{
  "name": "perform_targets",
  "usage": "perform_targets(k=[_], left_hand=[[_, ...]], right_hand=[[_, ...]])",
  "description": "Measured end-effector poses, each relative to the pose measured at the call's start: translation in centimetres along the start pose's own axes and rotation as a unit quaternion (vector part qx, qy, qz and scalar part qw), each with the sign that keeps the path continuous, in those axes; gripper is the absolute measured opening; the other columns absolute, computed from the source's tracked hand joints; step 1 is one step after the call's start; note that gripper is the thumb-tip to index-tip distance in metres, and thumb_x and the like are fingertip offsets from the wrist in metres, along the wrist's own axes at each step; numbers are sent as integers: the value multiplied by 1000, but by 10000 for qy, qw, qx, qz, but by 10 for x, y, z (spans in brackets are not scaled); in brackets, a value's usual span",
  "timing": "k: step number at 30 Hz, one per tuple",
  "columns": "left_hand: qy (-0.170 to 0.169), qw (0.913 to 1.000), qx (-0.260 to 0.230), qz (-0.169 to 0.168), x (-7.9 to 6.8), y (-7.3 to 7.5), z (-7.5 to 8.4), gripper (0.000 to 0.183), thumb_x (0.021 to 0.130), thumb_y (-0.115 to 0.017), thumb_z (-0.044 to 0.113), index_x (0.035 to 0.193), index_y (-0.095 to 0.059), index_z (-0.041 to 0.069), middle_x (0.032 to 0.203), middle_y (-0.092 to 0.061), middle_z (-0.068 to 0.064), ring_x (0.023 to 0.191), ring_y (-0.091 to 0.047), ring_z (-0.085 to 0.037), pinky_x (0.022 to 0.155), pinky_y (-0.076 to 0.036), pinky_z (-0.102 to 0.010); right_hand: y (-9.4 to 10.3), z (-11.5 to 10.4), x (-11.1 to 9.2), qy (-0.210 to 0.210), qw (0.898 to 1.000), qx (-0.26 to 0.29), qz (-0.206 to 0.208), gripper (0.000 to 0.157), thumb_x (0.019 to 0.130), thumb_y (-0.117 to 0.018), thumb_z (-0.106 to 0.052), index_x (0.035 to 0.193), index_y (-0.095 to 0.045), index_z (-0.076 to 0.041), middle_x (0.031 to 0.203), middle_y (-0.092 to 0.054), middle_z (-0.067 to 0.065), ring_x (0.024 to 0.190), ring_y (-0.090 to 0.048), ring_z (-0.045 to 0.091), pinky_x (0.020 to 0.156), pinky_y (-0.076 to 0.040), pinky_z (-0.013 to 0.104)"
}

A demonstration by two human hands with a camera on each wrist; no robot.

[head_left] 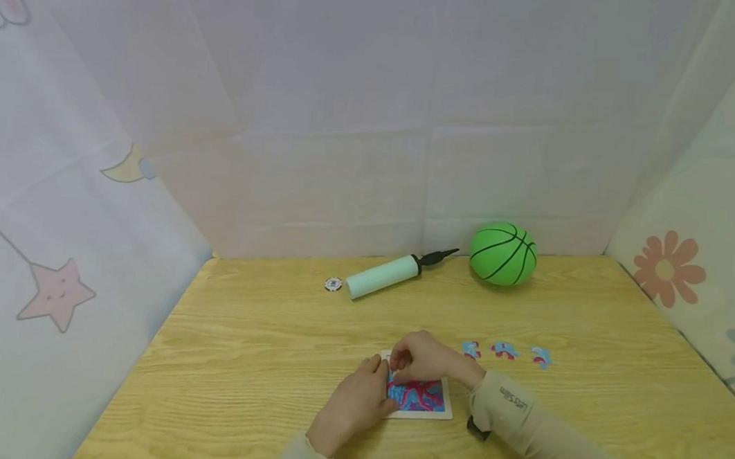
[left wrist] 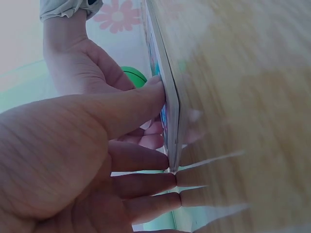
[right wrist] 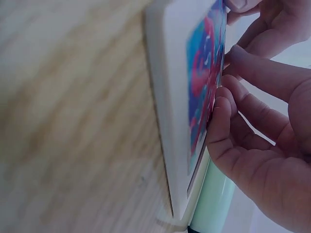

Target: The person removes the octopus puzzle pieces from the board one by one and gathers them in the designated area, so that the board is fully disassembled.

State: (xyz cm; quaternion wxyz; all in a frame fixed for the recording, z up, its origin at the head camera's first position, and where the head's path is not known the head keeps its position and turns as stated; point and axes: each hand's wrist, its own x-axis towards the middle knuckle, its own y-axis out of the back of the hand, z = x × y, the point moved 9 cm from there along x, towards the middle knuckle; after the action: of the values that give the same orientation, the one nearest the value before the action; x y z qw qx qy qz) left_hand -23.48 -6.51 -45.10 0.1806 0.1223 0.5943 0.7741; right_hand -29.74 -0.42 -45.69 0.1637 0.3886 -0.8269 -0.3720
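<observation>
A puzzle board [head_left: 448,404] with a white frame and a pink and blue picture lies flat on the wooden table. At its left side, my left hand [head_left: 359,397] rests with its thumb on the frame and its other fingers straight along the edge, tips against the table. My right hand [head_left: 426,361] reaches over the upper left of the board, fingers bent and tips down at the picture. It pinches a puzzle piece there, mostly hidden by the fingers. In the right wrist view the right fingertips [right wrist: 221,104] are right at the picture's surface.
Loose puzzle pieces [head_left: 504,350] lie in a row to the board's right, partly behind the right wrist. Farther back are a poker chip [head_left: 333,284], a mint-green hand pump [head_left: 384,277] with a black nozzle, and a green ball [head_left: 503,254]. Patterned cloth walls [head_left: 346,152] surround the table.
</observation>
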Motion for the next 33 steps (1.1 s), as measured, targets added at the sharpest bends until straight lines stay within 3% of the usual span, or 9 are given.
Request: perform_targets(k=[13,21,33], left_hand=[[-11,10000,10,32,-1,0,0,66,84,-75,32,129,-51,-10,133,-52,-26,123,-51,-36,86,-53,-44],[289,9995,-70,-60,0,0,-6,67,83,-74,37,131,-52,-4,136,-52,-20,126,-48,-35,78,-47,-67],[297,9989,-356,-68,-1,0,-5,69,82,-76,34,132,-51,-6,137,-49,-24,127,-46,-39,77,-44,-71]], right_hand=[[-1,-3,1,-112,9999,108,72,20,69,-86,-13,82,-72,-6,74,-68,-2,64,-55,-2,61,-48,18],[-3,-3,2,-269,9995,144,59,21,68,-86,-10,81,-71,-6,73,-66,-2,64,-53,1,59,-46,18],[-6,2,3,-368,9991,206,-20,23,68,-86,-11,82,-68,-8,74,-63,-2,64,-52,3,58,-45,19]])
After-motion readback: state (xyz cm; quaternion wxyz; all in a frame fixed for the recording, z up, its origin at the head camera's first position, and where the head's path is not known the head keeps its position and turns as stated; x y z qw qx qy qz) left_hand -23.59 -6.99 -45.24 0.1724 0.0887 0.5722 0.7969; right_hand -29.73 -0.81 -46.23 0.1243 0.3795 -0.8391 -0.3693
